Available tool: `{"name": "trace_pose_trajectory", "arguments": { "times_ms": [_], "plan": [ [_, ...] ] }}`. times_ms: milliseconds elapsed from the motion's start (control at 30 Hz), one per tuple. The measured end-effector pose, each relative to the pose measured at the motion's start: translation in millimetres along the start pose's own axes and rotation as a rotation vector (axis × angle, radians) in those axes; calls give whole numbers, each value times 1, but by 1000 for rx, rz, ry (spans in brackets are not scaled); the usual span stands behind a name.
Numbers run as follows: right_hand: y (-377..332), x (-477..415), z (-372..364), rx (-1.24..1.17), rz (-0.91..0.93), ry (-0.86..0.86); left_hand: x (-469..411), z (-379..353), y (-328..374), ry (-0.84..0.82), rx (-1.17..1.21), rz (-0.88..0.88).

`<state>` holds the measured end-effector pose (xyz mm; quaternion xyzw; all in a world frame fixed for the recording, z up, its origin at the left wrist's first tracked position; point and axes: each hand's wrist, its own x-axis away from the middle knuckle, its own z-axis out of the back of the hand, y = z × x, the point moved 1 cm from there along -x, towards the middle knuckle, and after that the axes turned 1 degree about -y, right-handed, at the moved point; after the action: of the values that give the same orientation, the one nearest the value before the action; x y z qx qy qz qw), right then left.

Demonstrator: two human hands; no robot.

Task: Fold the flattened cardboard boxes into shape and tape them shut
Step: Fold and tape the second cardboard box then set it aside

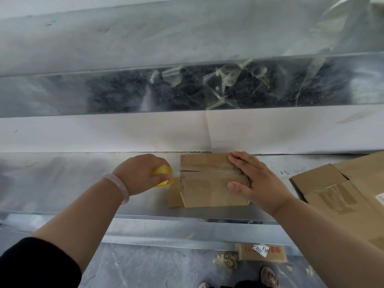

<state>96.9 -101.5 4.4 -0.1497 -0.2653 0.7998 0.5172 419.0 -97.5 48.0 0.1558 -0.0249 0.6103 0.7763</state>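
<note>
On table (62,183), centre: cardboard box (207,188) folded, top flaps closed, clear tape over seam's right part | left hand (139,173) just left of box, grip clamped on yellow tape roll (163,171) | right hand (257,181) flat on box top, fingers straight, grip apart.

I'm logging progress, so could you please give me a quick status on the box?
Left grip holds tape roll. Right grip flat on box, seam taped. Flat cardboard at right, clear of box.

Steel bench (62,183) — small box (207,190), flattened cardboard (342,183).
</note>
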Motion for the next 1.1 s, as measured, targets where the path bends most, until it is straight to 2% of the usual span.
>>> {"name": "trace_pose_trajectory", "arguments": {
  "times_ms": [167,333,533,600,667,800,1000,1100],
  "plan": [
    [-2,3,2,112,-3,-41,-3,-11,2,-7,-8,29],
    [-7,3,5,240,33,-76,-8,-16,13,-27,-125,34],
    [-25,-1,7,644,171,-98,-10,-22,27,6,-199,20],
    [-35,-2,6,633,178,-122,-10,-22,31,34,-244,1],
    [-43,-1,6,619,99,-225,-9,-22,33,50,-272,-3],
    [-61,-6,-2,654,71,-222,-7,-21,34,75,-300,-9],
    [-70,-32,-5,489,149,-190,-6,-21,33,94,-313,-15],
    [-67,-39,-10,534,206,-249,-5,-23,32,100,-285,-12]
  ]
}}
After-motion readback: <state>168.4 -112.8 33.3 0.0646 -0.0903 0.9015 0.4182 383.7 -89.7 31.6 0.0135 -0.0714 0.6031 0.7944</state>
